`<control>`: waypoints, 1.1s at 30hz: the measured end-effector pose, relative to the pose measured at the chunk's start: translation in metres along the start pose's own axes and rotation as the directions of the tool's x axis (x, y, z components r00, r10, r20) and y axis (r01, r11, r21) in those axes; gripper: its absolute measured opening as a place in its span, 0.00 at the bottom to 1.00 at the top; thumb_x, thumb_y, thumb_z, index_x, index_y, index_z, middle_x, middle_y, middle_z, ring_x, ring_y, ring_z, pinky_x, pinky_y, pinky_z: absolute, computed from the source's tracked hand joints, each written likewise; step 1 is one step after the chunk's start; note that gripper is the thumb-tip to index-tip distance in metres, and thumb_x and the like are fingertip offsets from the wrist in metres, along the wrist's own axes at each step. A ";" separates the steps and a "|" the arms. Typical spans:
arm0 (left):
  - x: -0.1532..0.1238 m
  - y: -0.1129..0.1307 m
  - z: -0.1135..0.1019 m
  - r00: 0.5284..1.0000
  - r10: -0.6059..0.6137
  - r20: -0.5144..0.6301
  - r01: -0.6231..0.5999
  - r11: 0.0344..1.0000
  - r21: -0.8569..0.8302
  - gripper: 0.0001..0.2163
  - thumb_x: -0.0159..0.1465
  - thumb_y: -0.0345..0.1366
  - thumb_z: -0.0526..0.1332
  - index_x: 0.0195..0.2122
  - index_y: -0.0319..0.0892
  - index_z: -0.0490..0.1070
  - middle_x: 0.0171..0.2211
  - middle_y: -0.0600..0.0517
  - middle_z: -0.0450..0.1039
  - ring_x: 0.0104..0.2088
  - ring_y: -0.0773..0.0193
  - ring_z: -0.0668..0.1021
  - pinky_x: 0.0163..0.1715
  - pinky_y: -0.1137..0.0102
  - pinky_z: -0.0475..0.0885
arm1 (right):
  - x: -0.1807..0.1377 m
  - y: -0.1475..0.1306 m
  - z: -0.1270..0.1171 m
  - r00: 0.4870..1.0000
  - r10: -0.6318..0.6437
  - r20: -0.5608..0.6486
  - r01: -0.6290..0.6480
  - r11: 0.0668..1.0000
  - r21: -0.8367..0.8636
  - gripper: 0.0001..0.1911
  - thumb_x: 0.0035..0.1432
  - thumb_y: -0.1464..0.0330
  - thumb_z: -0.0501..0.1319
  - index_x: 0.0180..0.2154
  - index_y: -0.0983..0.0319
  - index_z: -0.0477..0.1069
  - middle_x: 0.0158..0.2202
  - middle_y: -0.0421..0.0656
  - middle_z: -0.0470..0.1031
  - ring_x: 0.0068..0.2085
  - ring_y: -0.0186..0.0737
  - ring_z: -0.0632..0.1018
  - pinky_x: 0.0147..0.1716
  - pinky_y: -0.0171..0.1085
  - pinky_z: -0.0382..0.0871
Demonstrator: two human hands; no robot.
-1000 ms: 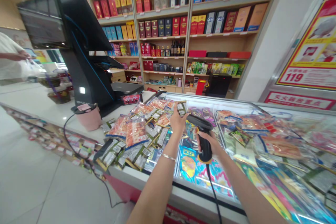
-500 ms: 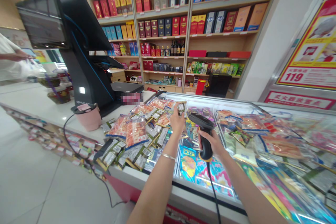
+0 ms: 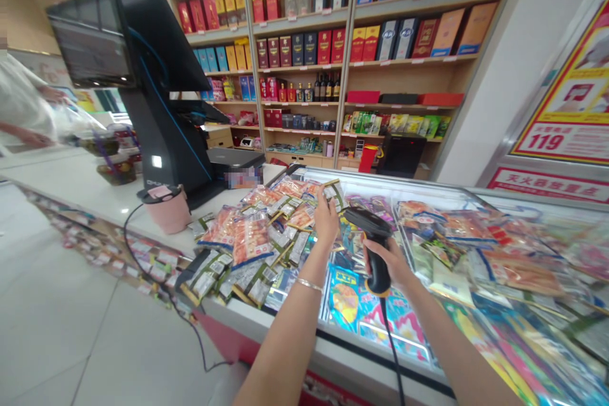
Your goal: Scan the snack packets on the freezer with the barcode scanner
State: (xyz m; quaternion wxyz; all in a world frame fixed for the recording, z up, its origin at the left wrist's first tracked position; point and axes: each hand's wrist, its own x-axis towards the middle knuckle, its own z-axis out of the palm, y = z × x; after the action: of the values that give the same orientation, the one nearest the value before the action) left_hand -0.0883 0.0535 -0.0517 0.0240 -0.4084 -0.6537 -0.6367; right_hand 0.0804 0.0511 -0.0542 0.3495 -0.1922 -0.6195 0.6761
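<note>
My left hand (image 3: 326,221) grips a small snack packet (image 3: 333,194) with gold edges and a pale printed back, raised over the glass-topped case. Wrapped round the handle of a black barcode scanner (image 3: 375,247), my right hand (image 3: 391,260) keeps it just right of the packet, its head pointing left towards it. The scanner's cable (image 3: 391,342) hangs down towards me. Left of my hands lies a pile of similar green and gold packets (image 3: 207,274) and larger clear packs of orange-pink snacks (image 3: 252,238).
A black checkout terminal (image 3: 166,114) and a pink cup-like container (image 3: 167,212) stand on the white counter (image 3: 114,203). More packets (image 3: 514,269) cover the case at right. Shelves of boxed goods (image 3: 295,51) line the back. At far left is another person (image 3: 23,101) beside a plastic bag.
The packet in my left hand has turned, so more of its pale back shows. My right hand still holds the scanner. The whole view has shifted slightly; the other person's arm has moved.
</note>
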 end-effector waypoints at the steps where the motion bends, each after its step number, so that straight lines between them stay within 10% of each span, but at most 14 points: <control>1: 0.000 -0.001 0.000 1.000 0.002 -0.001 -0.002 1.000 -0.011 0.22 0.67 0.32 0.50 0.62 0.42 0.52 0.50 0.43 0.73 0.48 0.58 0.76 0.48 0.65 0.68 | 0.000 0.000 0.000 1.000 0.003 0.000 -0.003 1.000 -0.005 0.15 0.50 0.58 0.65 0.28 0.64 0.70 0.16 0.39 0.69 0.13 0.34 0.68 0.12 0.33 0.62; 10: 0.001 -0.003 0.002 1.000 0.013 0.010 -0.012 0.993 -0.120 0.40 0.54 0.29 0.65 0.64 0.46 0.46 0.56 0.44 0.67 0.51 0.54 0.74 0.52 0.62 0.68 | -0.002 -0.004 0.001 1.000 -0.005 -0.020 0.005 1.000 -0.005 0.16 0.48 0.57 0.66 0.25 0.63 0.68 0.16 0.38 0.69 0.13 0.35 0.70 0.12 0.34 0.64; 33: -0.002 0.005 -0.002 0.995 -0.018 0.097 0.008 0.995 0.102 0.39 0.55 0.24 0.59 0.66 0.44 0.45 0.48 0.45 0.74 0.47 0.56 0.77 0.48 0.68 0.68 | 0.000 -0.003 -0.002 1.000 -0.011 -0.029 0.009 0.998 -0.062 0.15 0.48 0.58 0.66 0.24 0.63 0.68 0.14 0.39 0.69 0.13 0.35 0.69 0.12 0.33 0.62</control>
State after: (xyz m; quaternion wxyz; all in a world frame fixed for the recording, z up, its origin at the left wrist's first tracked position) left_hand -0.0849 0.0496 -0.0482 0.0083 -0.4331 -0.6883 -0.5819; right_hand 0.0827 0.0528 -0.0513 0.3558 -0.2097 -0.6357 0.6521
